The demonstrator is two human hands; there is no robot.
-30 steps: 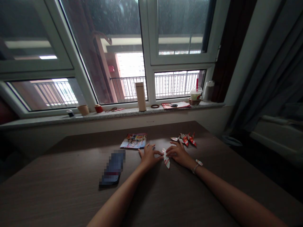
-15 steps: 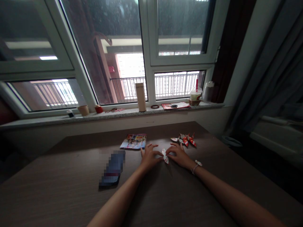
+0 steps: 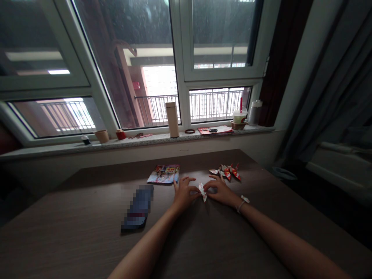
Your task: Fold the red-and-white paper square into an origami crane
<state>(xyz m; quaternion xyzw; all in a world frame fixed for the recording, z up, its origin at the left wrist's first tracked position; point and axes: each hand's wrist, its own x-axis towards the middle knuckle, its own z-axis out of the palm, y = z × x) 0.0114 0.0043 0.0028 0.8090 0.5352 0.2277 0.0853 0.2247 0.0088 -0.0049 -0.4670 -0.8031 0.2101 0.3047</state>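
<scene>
Between my hands is a small folded paper piece (image 3: 202, 192), white with reddish print, like an origami crane. My left hand (image 3: 186, 193) pinches its left side between thumb and index finger, the other fingers spread out. From the right, my right hand (image 3: 220, 191) grips the same piece with thumb and fingertips; a thin band circles that wrist. Just beyond my right hand, several folded paper cranes (image 3: 228, 171) in red and white sit in a cluster on the table.
A colourful printed packet (image 3: 164, 174) lies beyond my left hand on the dark table (image 3: 87, 217). A blurred dark-blue object (image 3: 138, 209) is to its near left. On the windowsill stand a beige bottle (image 3: 172, 120), a drink cup (image 3: 240, 115), red paper with scissors (image 3: 215, 130) and a paper cup (image 3: 102, 136).
Both hands keep their grip on the paper piece, which has turned slightly. The fingers of my right hand have shifted a little; the rest looks the same.
</scene>
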